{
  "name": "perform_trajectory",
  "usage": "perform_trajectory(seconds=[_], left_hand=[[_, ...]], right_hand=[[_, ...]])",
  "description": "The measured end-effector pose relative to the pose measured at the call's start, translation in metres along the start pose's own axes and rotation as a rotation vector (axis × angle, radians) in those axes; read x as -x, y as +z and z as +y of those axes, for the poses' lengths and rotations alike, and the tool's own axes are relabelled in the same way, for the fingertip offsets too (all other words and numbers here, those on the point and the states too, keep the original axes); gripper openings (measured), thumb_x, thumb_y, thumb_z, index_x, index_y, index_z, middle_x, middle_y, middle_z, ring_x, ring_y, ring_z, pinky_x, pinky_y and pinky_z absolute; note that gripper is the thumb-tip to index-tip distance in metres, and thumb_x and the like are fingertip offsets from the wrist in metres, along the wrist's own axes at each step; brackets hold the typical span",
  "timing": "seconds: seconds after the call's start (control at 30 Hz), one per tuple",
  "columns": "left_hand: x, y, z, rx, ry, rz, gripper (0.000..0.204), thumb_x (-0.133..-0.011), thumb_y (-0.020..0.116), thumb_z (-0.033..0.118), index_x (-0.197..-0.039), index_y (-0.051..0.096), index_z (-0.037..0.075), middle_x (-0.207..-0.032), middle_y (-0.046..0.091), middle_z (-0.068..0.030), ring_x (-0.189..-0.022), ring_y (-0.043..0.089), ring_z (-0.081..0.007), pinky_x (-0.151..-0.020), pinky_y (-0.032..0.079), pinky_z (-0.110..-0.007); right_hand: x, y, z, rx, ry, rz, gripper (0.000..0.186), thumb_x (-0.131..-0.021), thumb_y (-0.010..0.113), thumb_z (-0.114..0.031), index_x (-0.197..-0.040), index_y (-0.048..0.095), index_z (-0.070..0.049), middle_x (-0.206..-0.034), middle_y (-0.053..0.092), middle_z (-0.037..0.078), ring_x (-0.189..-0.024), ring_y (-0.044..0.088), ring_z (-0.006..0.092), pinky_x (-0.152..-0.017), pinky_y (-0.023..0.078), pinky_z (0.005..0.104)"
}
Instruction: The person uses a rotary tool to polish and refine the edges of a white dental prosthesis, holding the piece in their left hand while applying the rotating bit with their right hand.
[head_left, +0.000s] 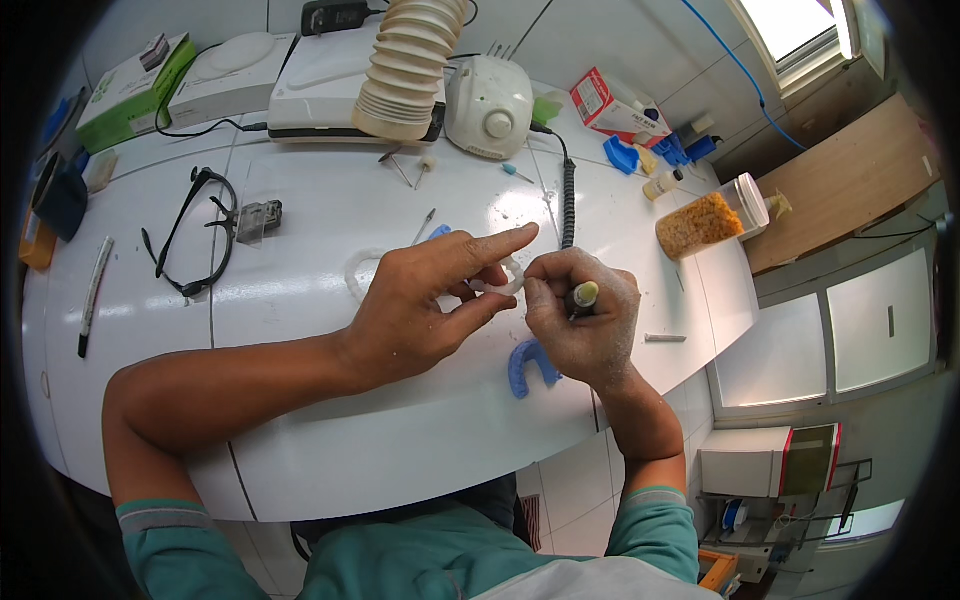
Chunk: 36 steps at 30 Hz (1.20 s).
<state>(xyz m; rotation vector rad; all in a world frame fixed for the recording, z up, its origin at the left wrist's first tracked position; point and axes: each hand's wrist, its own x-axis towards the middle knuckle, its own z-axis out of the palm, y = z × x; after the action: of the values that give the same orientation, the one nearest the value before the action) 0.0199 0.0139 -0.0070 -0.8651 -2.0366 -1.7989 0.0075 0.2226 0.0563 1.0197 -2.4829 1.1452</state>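
Note:
My left hand (415, 305) pinches a small whitish, translucent dental arch piece (514, 272) between thumb and fingers, its index finger stretched out above. Close against it on the right, my dusty right hand (592, 325) wraps round a rotary handpiece (584, 295); only its yellowish rear end shows, and the tip is hidden. A blue horseshoe-shaped dental mould (519, 370) lies on the table below my right hand. Partly behind my left hand are another whitish arch (356, 268) and a bit of blue material (440, 231). A thin bur (427, 222) rests beside them.
A wide ribbed hose (402, 85) hangs over the white table's back. Beside it stands a motor control box (490, 108) with a coiled black cord (569, 200). Black glasses (222, 270) and a marker (96, 295) lie left; a jar of orange granules (700, 225) lies right.

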Motion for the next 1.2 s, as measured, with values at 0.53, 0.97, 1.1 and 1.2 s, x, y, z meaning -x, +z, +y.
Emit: perform_trajectory(seconds=[0.53, 0.97, 1.1, 1.2], left_hand=[[0.001, 0.003, 0.003, 0.114, -0.067, -0.035, 0.073, -0.091, 0.079, 0.0, -0.157, 0.051, 0.01, -0.105, 0.07, -0.0088, -0.097, 0.072, -0.0159, -0.092, 0.066, -0.033], [0.001, -0.003, 0.009, 0.217, -0.198, -0.052, 0.063, -0.092, 0.077, 0.001, -0.149, 0.052, 0.001, -0.105, 0.067, -0.0089, -0.098, 0.072, -0.0148, -0.092, 0.066, -0.029], [0.001, -0.006, 0.008, 0.254, -0.239, -0.054, 0.061, -0.093, 0.077, 0.005, -0.148, 0.052, -0.001, -0.105, 0.068, -0.0103, -0.096, 0.073, -0.016, -0.091, 0.066, -0.029], [0.002, -0.004, 0.005, 0.26, -0.217, -0.03, 0.058, -0.093, 0.079, 0.009, -0.144, 0.055, -0.002, -0.103, 0.071, -0.0134, -0.094, 0.076, -0.0189, -0.088, 0.067, -0.032]], right_hand=[[0.001, -0.003, -0.002, 0.008, 0.051, -0.01, 0.007, -0.086, 0.068, 0.001, -0.091, 0.066, -0.003, -0.063, 0.064, 0.0, -0.053, 0.062, 0.0057, -0.051, 0.048, 0.0236], [-0.004, -0.015, 0.021, 0.191, -0.143, 0.025, 0.037, -0.086, 0.084, -0.034, -0.088, 0.062, -0.005, -0.062, 0.059, 0.002, -0.052, 0.06, 0.0119, -0.047, 0.047, 0.0258], [-0.003, -0.008, 0.033, 0.267, -0.082, -0.071, 0.066, -0.08, 0.084, -0.07, -0.087, 0.06, -0.009, -0.062, 0.058, 0.002, -0.051, 0.06, 0.0141, -0.047, 0.046, 0.0274], [-0.003, -0.001, 0.036, 0.267, -0.06, -0.104, 0.068, -0.08, 0.082, -0.074, -0.085, 0.06, -0.01, -0.062, 0.058, 0.002, -0.052, 0.059, 0.0153, -0.047, 0.045, 0.0285]])
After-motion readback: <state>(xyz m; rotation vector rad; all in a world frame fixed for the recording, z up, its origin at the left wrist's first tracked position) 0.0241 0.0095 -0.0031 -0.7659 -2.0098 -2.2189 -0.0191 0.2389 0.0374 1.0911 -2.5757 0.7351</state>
